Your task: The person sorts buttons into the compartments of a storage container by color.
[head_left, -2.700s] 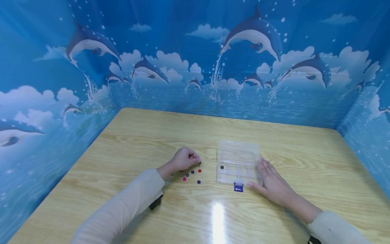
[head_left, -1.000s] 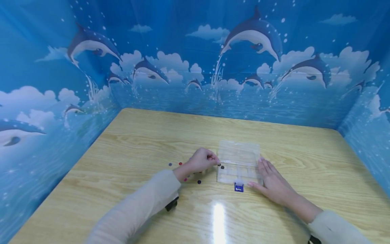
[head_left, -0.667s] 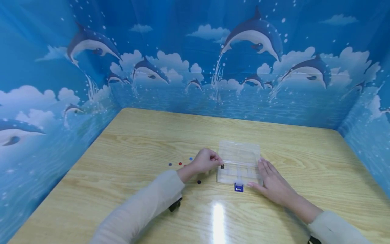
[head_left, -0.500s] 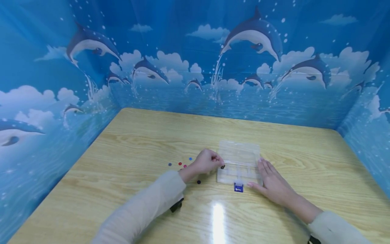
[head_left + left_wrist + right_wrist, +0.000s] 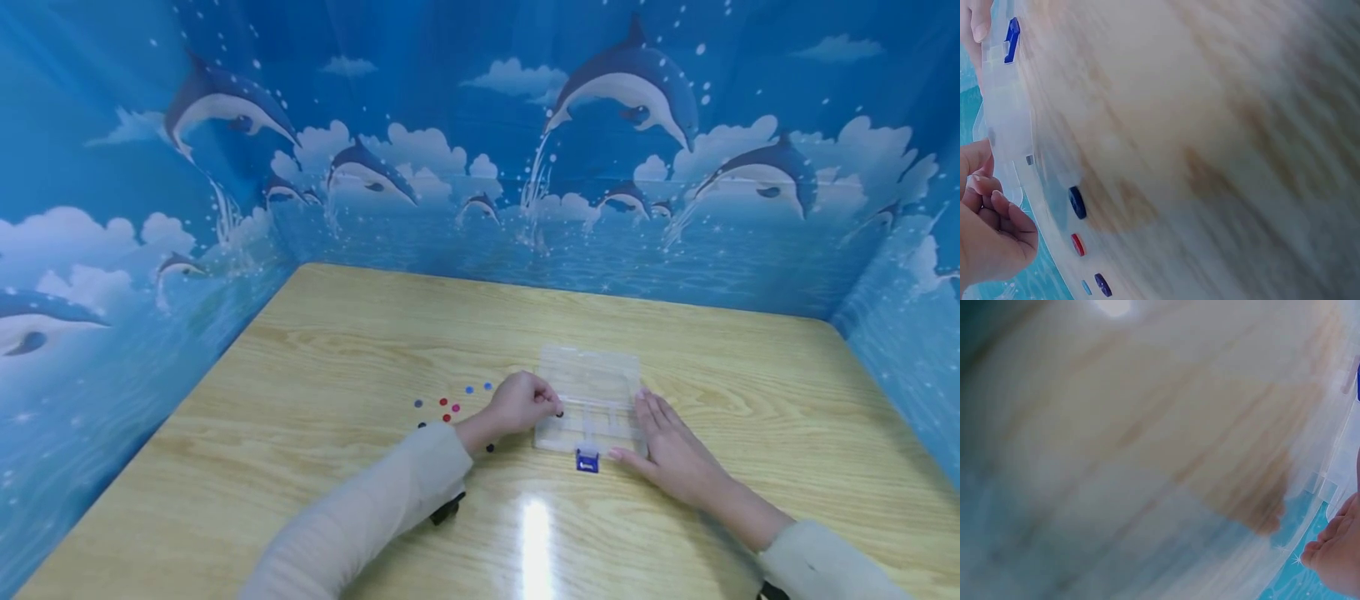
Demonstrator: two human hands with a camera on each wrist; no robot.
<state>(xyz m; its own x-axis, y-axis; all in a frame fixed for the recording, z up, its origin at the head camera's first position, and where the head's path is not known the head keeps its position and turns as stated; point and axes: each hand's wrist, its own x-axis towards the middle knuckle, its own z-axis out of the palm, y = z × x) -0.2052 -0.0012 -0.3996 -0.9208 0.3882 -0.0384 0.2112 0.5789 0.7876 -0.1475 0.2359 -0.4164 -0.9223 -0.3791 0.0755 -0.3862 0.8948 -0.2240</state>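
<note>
A clear plastic compartment box (image 5: 558, 437) lies on the table with its lid (image 5: 588, 367) folded back and a blue latch (image 5: 587, 461) at its front. My left hand (image 5: 519, 402) reaches over the box's left side, thumb and index finger pinched at a small dark button (image 5: 559, 414) inside a left compartment. In the left wrist view these fingertips overlap the box wall, the other fingers curled. With fingers extended, my right hand (image 5: 671, 450) rests along the box's right edge, its thumb near the front corner.
Left of the box, several small round buttons lie scattered: blue (image 5: 469, 390), red (image 5: 443, 402), pink (image 5: 456, 408) and dark (image 5: 491, 448). My left forearm (image 5: 367, 517) passes just in front of them. A dolphin-printed curtain (image 5: 480, 167) borders the wooden table (image 5: 375, 317).
My left hand has carried a dark button from the scattered group rightward into the box, then slid slightly farther right. The right hand has stayed at the box's edge.
</note>
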